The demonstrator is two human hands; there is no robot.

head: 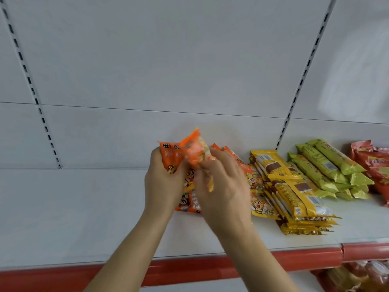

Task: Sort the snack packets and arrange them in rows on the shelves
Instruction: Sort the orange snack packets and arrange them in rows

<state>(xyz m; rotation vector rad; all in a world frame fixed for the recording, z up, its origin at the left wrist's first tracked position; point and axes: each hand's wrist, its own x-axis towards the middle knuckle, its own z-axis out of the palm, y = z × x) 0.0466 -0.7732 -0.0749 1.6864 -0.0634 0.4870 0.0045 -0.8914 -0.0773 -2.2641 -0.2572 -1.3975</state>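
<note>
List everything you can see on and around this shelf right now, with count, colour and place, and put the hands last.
orange packets: several, orange, mid-shelf, partly in both hands
yellow packets: a stack, count unclear, yellow, right of the orange ones
green packets: a stack, yellow-green, further right
red packets: a few, red, far right edge
shelf: one, white with red front strip
lower packets: blurred, reddish, on the shelf below, right
left hand: grips a bundle of orange packets
right hand: pinches one raised orange packet

White back panel (168,60) with two slotted uprights (303,76).
</note>
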